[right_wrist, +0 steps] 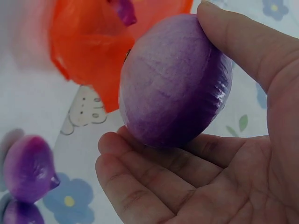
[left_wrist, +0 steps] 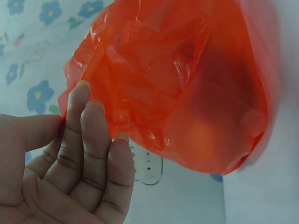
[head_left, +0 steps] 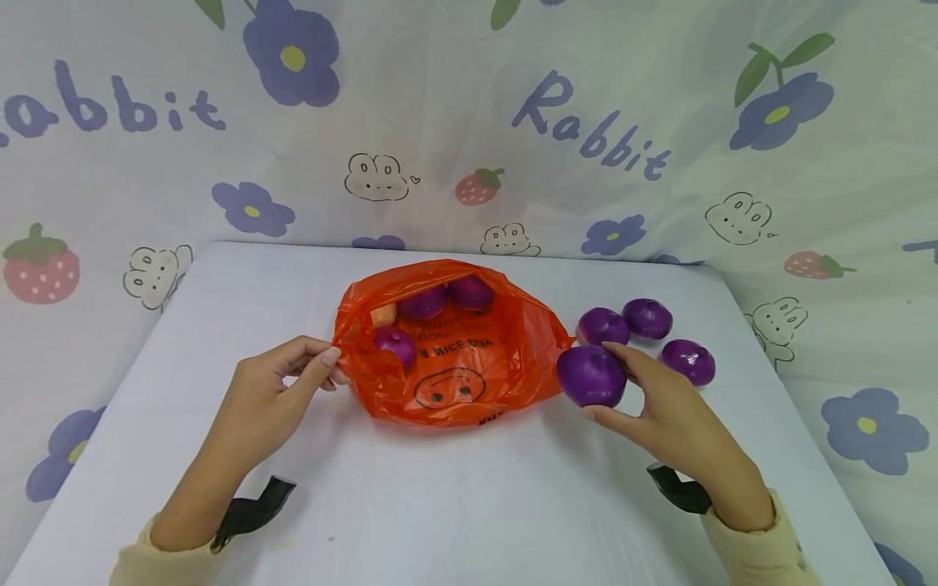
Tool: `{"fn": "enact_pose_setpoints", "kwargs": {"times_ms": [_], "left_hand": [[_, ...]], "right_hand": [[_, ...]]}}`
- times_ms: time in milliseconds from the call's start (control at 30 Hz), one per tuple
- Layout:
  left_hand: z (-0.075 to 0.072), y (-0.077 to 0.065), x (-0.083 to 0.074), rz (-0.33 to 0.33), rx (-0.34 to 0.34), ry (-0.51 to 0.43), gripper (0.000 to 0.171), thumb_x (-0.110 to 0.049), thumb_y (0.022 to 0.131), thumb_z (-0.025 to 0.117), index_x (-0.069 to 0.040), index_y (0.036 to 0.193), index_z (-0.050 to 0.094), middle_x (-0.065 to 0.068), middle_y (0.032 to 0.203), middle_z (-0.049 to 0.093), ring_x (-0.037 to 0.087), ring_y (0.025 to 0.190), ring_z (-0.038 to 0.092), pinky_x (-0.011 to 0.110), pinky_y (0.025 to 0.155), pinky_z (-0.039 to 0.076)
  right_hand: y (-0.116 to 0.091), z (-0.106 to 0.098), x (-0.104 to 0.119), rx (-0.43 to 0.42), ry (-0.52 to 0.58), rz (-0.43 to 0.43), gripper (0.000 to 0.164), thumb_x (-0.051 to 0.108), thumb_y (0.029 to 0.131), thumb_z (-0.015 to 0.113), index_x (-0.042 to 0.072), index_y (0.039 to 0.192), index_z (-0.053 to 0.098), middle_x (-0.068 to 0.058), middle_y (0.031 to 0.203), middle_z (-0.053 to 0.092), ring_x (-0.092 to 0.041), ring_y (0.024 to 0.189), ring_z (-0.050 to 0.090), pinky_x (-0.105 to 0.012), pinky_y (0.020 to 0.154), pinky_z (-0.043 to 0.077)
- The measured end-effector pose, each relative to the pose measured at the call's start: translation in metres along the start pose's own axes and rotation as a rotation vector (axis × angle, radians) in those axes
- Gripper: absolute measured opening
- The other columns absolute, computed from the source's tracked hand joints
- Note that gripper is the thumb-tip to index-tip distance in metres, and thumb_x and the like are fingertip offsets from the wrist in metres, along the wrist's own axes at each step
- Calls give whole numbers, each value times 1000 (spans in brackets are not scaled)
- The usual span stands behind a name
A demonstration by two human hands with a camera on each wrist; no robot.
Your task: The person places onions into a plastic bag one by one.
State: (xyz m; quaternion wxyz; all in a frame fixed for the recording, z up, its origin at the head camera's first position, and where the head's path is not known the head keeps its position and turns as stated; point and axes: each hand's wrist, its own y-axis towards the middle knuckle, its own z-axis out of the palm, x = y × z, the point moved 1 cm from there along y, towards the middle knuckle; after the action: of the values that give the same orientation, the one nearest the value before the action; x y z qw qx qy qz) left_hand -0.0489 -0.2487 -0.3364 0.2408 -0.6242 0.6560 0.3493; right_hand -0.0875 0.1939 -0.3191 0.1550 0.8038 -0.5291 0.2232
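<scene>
My left hand (head_left: 271, 391) pinches the left edge of a red-orange plastic bag (head_left: 447, 395) between thumb and fingers. The bag's mouth gapes toward me, and a printed face and lettering show on the plastic. Inside it lie several purple onions (head_left: 396, 346) and a light orange piece (head_left: 383, 316), partly covered by the plastic. My right hand (head_left: 667, 407) holds a glossy purple onion (head_left: 592, 376) by its sides, thumb opposite the fingers, right beside the bag's right corner. The right wrist view shows this onion (right_wrist: 175, 84) between thumb and fingers.
Three more purple onions lie on the white table (head_left: 454, 505) right of the bag: one onion (head_left: 604, 325) partly behind the held one, another onion (head_left: 648, 318) behind it, a third onion (head_left: 689, 362) farther right. A patterned curtain (head_left: 440, 106) hangs behind the table.
</scene>
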Motion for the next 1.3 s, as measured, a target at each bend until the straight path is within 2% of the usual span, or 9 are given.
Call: {"fn": "enact_pose_setpoints", "kwargs": {"times_ms": [233,467,600,733,967,1300], "left_hand": [[0,0,0,-3,2,1,19,-28,107,63,-12,111,74,-5,87,74,11,82,67,25,64,53],[0,1,0,-4,1,-2,20,-29,107,63,-13,112,74,-4,87,75,12,82,68,25,63,53],[0,1,0,0,2,3,19,-29,107,64,-14,111,74,-7,86,74,11,82,68,25,62,52],[0,1,0,-2,3,4,19,-29,107,64,-14,111,74,-8,85,73,12,83,68,26,61,51],[-1,1,0,-5,3,7,20,-29,107,63,-13,112,74,-7,86,74,13,83,68,26,62,52],[-1,1,1,-5,4,3,21,-30,107,63,-13,112,74,-5,87,74,12,82,68,25,64,52]], "right_hand": [[11,2,16,18,-30,-64,96,63,86,79,5,155,46,-11,148,59,-32,129,62,-54,103,51],[25,3,36,61,-63,-106,90,47,86,86,4,154,47,-12,147,59,-31,131,60,-53,104,50],[37,8,45,75,-46,-168,88,46,87,85,4,154,47,-11,143,62,-29,127,62,-51,104,51],[49,12,56,95,-55,-212,89,49,87,85,3,154,46,-12,147,59,-28,126,63,-48,102,53],[67,18,72,144,-83,-225,90,51,89,82,1,154,44,-15,147,57,-29,126,62,-47,101,54],[91,35,82,201,-56,-266,82,42,89,85,2,149,46,-11,140,60,-24,124,61,-43,102,54]]}}
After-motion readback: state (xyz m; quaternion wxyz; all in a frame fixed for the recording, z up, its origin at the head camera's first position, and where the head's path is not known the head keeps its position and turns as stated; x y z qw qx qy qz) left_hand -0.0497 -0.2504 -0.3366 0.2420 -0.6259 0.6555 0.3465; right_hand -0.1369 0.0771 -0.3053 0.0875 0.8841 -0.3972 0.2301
